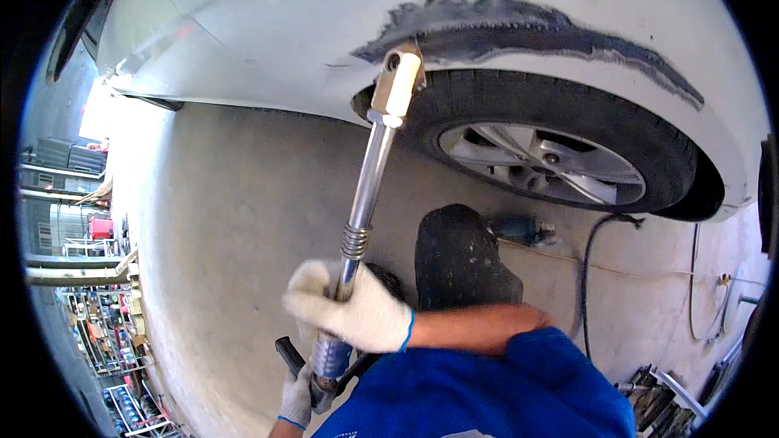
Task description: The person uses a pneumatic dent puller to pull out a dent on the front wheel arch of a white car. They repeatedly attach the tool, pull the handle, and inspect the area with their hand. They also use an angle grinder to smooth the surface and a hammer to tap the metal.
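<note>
A long metal slide hammer (372,170) runs up from my hands to the car's wheel arch, with a spring around its shaft and a block-shaped head (398,85) at the far end. The head meets or overlaps the arch edge; its exact contact is hidden. My right hand (349,308), in a white knit glove, wraps around the shaft below the spring. Lower down, my left hand (297,397), also gloved, is closed around the rear handle end, partly hidden by the tool. Dark, sanded-looking bare patches (519,36) cover the light car body (268,24) above the wheel.
The tyre (560,105) and silver alloy wheel (552,158) sit under the arch. A dark hose (586,276) and a teal power tool (523,231) lie on the concrete floor (235,219). Shelves of supplies (101,332) stand left; scrap pieces (661,397) lie lower right.
</note>
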Tool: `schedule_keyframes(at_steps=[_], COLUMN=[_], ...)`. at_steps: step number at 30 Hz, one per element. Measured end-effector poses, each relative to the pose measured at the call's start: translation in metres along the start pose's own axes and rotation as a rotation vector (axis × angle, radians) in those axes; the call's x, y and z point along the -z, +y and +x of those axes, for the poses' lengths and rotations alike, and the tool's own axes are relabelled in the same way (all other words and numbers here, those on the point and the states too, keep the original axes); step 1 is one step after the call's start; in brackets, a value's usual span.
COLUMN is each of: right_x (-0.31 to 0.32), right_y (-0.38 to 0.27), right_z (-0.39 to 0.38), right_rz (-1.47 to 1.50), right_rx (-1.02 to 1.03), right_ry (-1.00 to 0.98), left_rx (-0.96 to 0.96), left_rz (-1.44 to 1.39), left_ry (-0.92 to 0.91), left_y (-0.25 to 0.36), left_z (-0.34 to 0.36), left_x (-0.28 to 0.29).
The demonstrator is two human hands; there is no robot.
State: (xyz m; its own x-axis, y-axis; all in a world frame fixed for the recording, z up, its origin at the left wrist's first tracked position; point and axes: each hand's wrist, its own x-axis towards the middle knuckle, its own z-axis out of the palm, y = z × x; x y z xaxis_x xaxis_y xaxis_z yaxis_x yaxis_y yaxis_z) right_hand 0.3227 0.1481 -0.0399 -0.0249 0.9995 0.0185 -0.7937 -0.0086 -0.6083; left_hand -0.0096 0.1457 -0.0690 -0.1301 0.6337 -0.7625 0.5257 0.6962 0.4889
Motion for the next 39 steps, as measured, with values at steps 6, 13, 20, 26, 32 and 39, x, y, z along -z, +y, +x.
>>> schedule_keyframes(at_steps=[6,13,20,26,32,39], right_x=[0.004,-0.035,-0.037,0.004,0.023,0.017], right_y=[-0.009,0.112,0.007,-0.046,-0.063,-0.087], right_z=[0.002,-0.03,0.021,0.028,0.017,0.021], right_rz=[0.01,-0.227,0.165,0.436,0.3,0.236], right_rx=[0.123,-0.077,0.076,0.437,0.478,0.522], right_ry=[0.128,-0.21,-0.069,0.175,0.22,0.191], left_rx=[-0.104,-0.078,-0.066,-0.065,-0.083,-0.117], left_rz=[0.069,-0.533,-0.25,-0.186,-0.097,-0.091], left_ry=[0.02,-0.119,-0.053,0.042,0.063,-0.01], left_y=[-0.031,-0.178,-0.101,-0.073,-0.078,-0.061], left_z=[0.016,0.072,0.055,0.026,0.029,0.03], left_x=[0.011,0.036,0.039,-0.002,-0.021,-0.027])
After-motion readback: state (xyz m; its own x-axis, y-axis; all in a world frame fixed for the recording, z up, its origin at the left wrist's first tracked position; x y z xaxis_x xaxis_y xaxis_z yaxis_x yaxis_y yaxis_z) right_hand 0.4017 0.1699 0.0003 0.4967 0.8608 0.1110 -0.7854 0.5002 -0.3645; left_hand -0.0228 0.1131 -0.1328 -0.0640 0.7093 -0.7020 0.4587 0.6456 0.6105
